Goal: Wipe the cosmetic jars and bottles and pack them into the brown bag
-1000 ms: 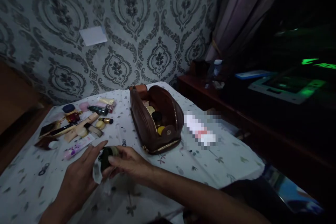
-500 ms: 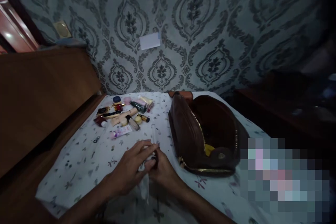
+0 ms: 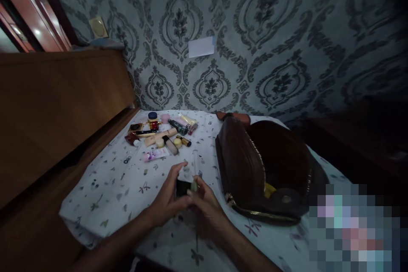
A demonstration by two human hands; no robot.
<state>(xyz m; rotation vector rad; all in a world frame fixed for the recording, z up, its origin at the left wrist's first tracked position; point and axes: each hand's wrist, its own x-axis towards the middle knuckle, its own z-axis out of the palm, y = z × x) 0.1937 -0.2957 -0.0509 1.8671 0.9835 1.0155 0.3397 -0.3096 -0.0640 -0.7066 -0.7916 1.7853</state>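
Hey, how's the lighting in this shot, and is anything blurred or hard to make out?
Head view: dim, bluish light; the right side falls into near black. A pixelated patch masks the lower right corner. The small dark item between the left hand and right hand is too murky to identify.

in the middle right of your frame a brown zip pouch lies open on the white patterned cloth, with something yellow showing in its mouth. just left of centre you have a cluster of small cosmetics, a pink tube at its near edge. a wooden panel fills the left, and a white slip sits on the damask wallpaper at the top.
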